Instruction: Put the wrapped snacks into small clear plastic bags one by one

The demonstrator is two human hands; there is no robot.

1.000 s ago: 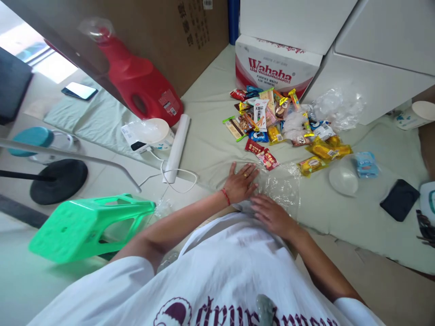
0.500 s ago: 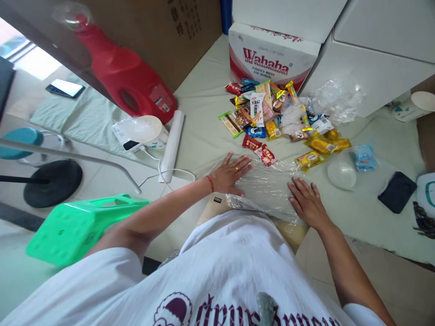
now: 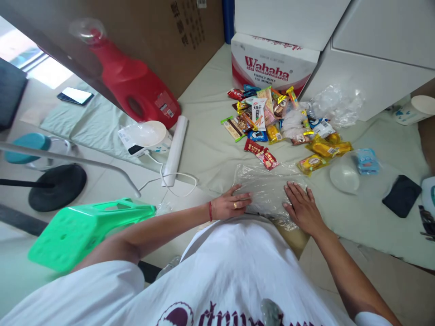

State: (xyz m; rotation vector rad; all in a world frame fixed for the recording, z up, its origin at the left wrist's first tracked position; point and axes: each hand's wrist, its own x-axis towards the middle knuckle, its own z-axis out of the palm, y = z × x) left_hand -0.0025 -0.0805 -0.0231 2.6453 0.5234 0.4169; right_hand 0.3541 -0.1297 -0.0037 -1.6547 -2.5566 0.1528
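A clear plastic bag (image 3: 263, 179) lies flattened along the near edge of the cloth-covered surface, close to my body. My left hand (image 3: 233, 203) rests on its left part, fingers stretched out and pointing right. On the right part lies my right hand (image 3: 302, 203), palm down with the fingers spread. Neither hand grips the plastic. Just beyond the bag are two small red snack packets (image 3: 261, 154). Behind them spreads a pile of wrapped snacks (image 3: 258, 113), with yellow-wrapped snacks (image 3: 326, 149) at its right side.
A Wahaba-lettered carton (image 3: 272, 65) stands behind the snacks, beside crumpled clear plastic (image 3: 341, 104). To the left are a red jug (image 3: 136, 86), a white roll (image 3: 176, 151), a paper cup (image 3: 158, 136) and a green stool (image 3: 84, 226). A dark pouch (image 3: 401, 195) lies at right.
My left hand has slid down toward my body over the plastic, uncovering its upper left part. My right hand stays on the right part, nearly unmoved. The view has shifted slightly.
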